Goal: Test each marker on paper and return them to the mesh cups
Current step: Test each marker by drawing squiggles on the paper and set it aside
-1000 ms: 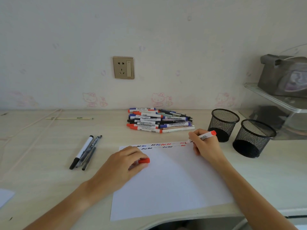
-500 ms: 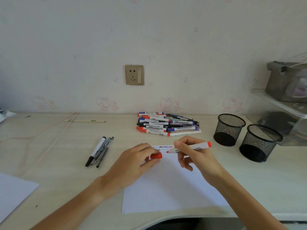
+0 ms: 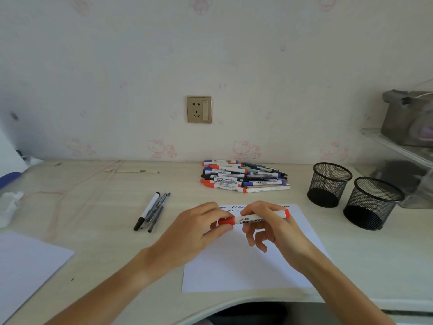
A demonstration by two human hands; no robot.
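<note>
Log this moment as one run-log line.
step: recapping | left hand: red cap | right hand: red marker | mesh cups: empty

Soft, even daylight; faint shadows; wide-angle bending at the edges; slight overall softness, no glare.

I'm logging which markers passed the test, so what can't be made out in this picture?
- Head view: the red marker has its middle covered by the right hand, and its cap seam by the left hand.
- The squiggles on the paper are mostly behind both hands.
- The marker pile labels are too small to read.
- The mesh cups have dark, unclear bottoms.
</note>
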